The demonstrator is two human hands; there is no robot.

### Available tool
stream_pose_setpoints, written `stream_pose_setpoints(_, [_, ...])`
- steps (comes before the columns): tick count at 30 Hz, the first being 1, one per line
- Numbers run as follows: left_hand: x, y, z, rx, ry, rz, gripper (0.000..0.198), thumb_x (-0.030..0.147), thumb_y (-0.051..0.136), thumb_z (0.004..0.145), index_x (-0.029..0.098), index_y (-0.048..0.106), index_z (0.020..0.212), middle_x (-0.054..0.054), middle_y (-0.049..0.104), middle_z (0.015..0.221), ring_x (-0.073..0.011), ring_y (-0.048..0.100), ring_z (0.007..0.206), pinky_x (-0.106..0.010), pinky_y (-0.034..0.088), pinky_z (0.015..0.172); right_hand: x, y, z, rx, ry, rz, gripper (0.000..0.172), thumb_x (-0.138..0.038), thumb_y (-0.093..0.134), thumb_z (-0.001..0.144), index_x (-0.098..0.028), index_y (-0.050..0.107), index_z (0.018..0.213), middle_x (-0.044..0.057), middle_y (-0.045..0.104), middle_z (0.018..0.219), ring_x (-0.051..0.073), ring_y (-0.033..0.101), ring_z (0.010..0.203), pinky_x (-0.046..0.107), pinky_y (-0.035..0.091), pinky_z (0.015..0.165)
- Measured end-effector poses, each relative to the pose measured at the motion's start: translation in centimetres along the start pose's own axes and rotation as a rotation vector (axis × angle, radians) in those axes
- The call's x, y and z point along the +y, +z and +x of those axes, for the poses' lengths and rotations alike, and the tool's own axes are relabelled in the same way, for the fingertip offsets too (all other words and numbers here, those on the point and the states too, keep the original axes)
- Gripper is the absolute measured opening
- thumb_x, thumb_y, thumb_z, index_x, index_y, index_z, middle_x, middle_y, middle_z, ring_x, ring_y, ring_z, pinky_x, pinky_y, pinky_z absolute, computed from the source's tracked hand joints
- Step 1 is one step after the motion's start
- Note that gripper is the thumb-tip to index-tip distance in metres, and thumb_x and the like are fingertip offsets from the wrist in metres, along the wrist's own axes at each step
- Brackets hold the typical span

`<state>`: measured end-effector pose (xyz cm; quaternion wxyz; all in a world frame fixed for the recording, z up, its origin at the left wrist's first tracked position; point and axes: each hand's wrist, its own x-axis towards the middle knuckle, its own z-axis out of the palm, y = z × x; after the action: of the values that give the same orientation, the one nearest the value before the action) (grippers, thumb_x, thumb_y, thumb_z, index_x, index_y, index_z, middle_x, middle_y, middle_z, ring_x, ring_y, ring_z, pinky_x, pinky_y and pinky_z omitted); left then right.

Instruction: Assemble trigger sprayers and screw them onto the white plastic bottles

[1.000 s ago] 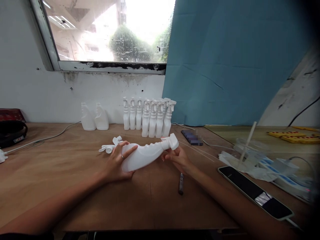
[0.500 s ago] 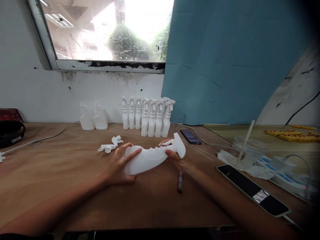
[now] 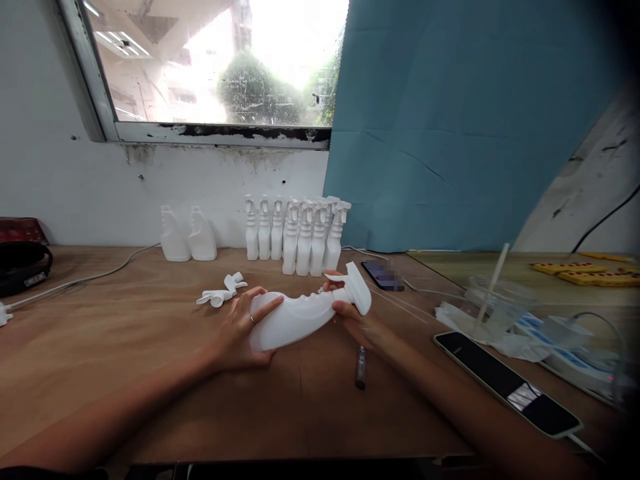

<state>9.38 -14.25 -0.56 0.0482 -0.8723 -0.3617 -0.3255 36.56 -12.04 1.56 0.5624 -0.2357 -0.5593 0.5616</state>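
Observation:
I hold a white spray bottle [image 3: 295, 319] on its side just above the wooden table [image 3: 125, 347]. My left hand [image 3: 235, 333] wraps around the bottle's base, fingers closed on it. My right hand [image 3: 357, 320] grips the white trigger sprayer head [image 3: 356, 293] at the bottle's neck. Two loose trigger heads [image 3: 220, 292] lie on the table just left of my left hand. A dark marker [image 3: 361, 367] lies under my right wrist.
Several finished spray bottles [image 3: 297, 233] stand in rows at the back wall, with two capless bottles [image 3: 187, 233] to their left. A phone [image 3: 383, 275] lies beyond my right hand, a larger phone [image 3: 507, 383] at the right beside plastic bags and straws [image 3: 493, 300]. A cable [image 3: 75, 280] runs at the left.
The sprayer head has turned on the bottle's neck, from lying sideways to its nozzle pointing up and right. My right hand shifted its grip; the bottle and left hand barely moved.

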Motion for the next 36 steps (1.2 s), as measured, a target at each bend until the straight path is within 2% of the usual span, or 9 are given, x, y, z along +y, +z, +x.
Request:
stream_pose_setpoints(4, [-0.3,-0.4,0.2,-0.091,-0.074,-0.172,0.089,0.040,0.073,0.069,0.032,0.030,0.147,-0.010,0.030,0.144,-0.0356,0.033,0.132,-0.049,0.030,0.109,0.1,-0.1,0.2,-0.025,-0.002,0.044,0.053,-0.027,0.077,0.072,-0.029,0.055,0.120,0.002,0.053,0.101,0.016,0.052,0.080,0.020,0.046,0.049])
stream_pose_setpoints(8, [-1.1,-0.6,1.0,-0.258,-0.339,-0.653,0.078,0.051,0.058,0.084,0.028,0.023,0.150,-0.010,0.037,0.148,-0.0325,0.036,0.134,-0.046,0.033,0.109,-0.4,-0.2,0.3,-0.121,0.013,0.043,0.061,-0.029,0.079,0.070,-0.029,0.055,0.125,0.003,0.055,0.099,0.017,0.053,0.077,0.021,0.045,0.047])
stream_pose_setpoints(10, [-1.6,-0.6,1.5,-0.362,-0.459,-0.884,0.067,0.051,0.054,0.088,0.026,0.033,0.147,-0.009,0.043,0.145,-0.0308,0.042,0.131,-0.044,0.037,0.106,-0.8,-0.2,0.4,-0.177,0.003,0.019,0.064,-0.031,0.080,0.068,-0.027,0.055,0.126,0.004,0.056,0.099,0.016,0.053,0.074,0.022,0.046,0.047])
stream_pose_setpoints(12, [-2.0,-0.6,1.7,-0.418,-0.500,-1.002,0.061,0.050,0.058,0.086,0.023,0.044,0.140,-0.008,0.047,0.143,-0.0299,0.045,0.129,-0.042,0.040,0.105,-1.1,-0.3,0.5,-0.201,-0.017,-0.022,0.063,-0.032,0.081,0.068,-0.026,0.056,0.125,0.004,0.057,0.098,0.016,0.055,0.073,0.023,0.048,0.048])
stream_pose_setpoints(15, [-2.0,-0.4,1.6,-0.338,-0.487,-0.965,0.058,0.047,0.062,0.084,0.022,0.047,0.134,-0.008,0.050,0.140,-0.0276,0.047,0.127,-0.038,0.042,0.102,-1.1,-0.3,0.6,-0.178,-0.043,-0.071,0.059,-0.030,0.080,0.069,-0.025,0.056,0.122,0.005,0.059,0.097,0.018,0.057,0.077,0.025,0.052,0.050])
stream_pose_setpoints(22, [-1.0,-0.1,1.1,-0.017,-0.328,-0.511,0.047,0.044,0.061,0.086,0.022,0.051,0.127,-0.008,0.056,0.128,-0.0253,0.052,0.117,-0.038,0.042,0.101,-0.8,0.4,0.2,-0.050,-0.008,-0.038,0.053,-0.032,0.073,0.078,-0.024,0.053,0.126,0.008,0.066,0.108,0.022,0.062,0.092,0.023,0.049,0.053])
stream_pose_setpoints(25, [-0.6,-0.1,0.9,0.033,-0.306,-0.451,0.046,0.042,0.061,0.086,0.024,0.051,0.127,-0.007,0.056,0.128,-0.0245,0.052,0.118,-0.038,0.042,0.100,-0.8,0.6,0.0,-0.028,0.000,-0.039,0.051,-0.032,0.072,0.079,-0.023,0.055,0.127,0.009,0.068,0.110,0.023,0.063,0.097,0.023,0.048,0.057])
stream_pose_setpoints(29, [-0.1,0.0,0.7,0.101,-0.305,-0.416,0.046,0.041,0.062,0.086,0.023,0.051,0.127,-0.008,0.056,0.128,-0.0244,0.052,0.118,-0.037,0.043,0.098,-0.9,0.6,0.0,-0.010,-0.004,-0.038,0.049,-0.032,0.070,0.081,-0.022,0.056,0.127,0.008,0.069,0.109,0.024,0.063,0.101,0.028,0.050,0.072])
stream_pose_setpoints(36, [0.5,0.3,0.6,0.177,-0.324,-0.465,0.045,0.039,0.065,0.084,0.025,0.052,0.126,-0.006,0.055,0.129,-0.0239,0.050,0.120,-0.036,0.042,0.099,-0.7,0.7,-0.2,-0.016,-0.018,0.066,0.044,-0.034,0.072,0.080,-0.026,0.057,0.122,0.007,0.066,0.118,0.025,0.062,0.106,0.036,0.049,0.088])
